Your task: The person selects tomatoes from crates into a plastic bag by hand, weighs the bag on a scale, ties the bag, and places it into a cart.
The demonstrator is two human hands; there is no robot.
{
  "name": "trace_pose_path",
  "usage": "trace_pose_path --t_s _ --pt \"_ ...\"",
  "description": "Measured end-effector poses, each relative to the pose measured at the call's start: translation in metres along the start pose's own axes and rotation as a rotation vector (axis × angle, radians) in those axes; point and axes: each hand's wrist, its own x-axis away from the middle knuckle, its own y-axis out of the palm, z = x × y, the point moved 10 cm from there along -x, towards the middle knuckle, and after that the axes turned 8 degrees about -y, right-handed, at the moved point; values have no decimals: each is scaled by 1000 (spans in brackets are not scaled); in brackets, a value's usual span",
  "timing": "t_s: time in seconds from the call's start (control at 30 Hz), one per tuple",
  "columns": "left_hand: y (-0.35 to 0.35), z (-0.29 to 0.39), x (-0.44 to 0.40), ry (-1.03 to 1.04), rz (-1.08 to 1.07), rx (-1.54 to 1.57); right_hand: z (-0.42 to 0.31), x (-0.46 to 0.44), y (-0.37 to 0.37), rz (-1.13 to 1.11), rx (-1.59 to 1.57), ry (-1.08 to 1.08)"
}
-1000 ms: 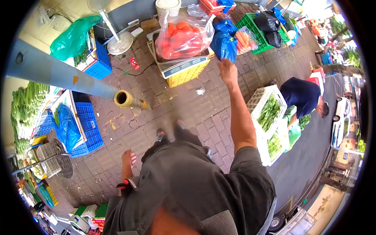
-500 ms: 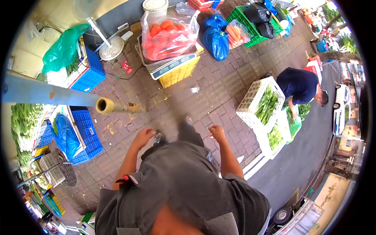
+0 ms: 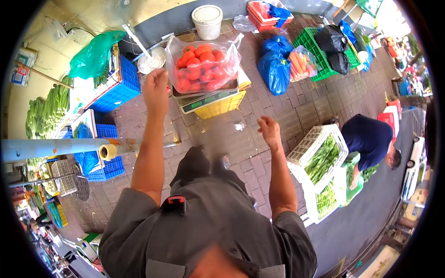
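Observation:
A clear plastic bag of tomatoes (image 3: 201, 69) rests on a scale (image 3: 211, 100), which stands on a yellow crate (image 3: 222, 107). My left hand (image 3: 156, 88) is raised just left of the bag, its fingers bent and close together, with nothing visible in them. My right hand (image 3: 270, 130) hangs over the brick paving below the blue bags, its fingers curled; no object shows in it. Blue plastic bags (image 3: 274, 69) stand on the ground right of the scale, beside a bag of carrots (image 3: 300, 64).
A metal pole (image 3: 69, 148) juts in from the left, near blue crates (image 3: 118, 85) of greens. White crates (image 3: 296, 157) of leafy greens stand at the right, beside a person (image 3: 368, 139) bending over. A white bucket (image 3: 207, 23) and green crate (image 3: 313, 51) are farther back.
My left hand has risen from beside my legs to near the tomato bag. My right hand, earlier holding a blue bag, let it go, dropped back, then rose slightly. The view has shifted.

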Motion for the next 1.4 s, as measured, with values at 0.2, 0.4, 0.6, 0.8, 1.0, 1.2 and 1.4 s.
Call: trace_pose_path --t_s 0.2,0.4,0.6,0.8,1.0,1.2,1.4 --pt "23 -5 -73 23 113 -199 -107 -94 -7 66 -172 -209" --pt "51 -47 -128 -82 -9 -461 -186 -186 15 164 -96 -403" --pt "64 -58 -144 -277 -239 -266 -193 -281 89 54 419 -273" --pt "87 -82 -139 -599 -412 78 -234 -260 128 -109 -449 -238" --pt "119 -75 -123 -693 -561 48 -259 -200 177 -499 -469 30" --pt "115 -82 -116 -740 -516 29 -263 -214 206 -531 -367 19" --pt "127 -71 -130 -561 -636 129 -277 -220 244 -415 -648 -160"
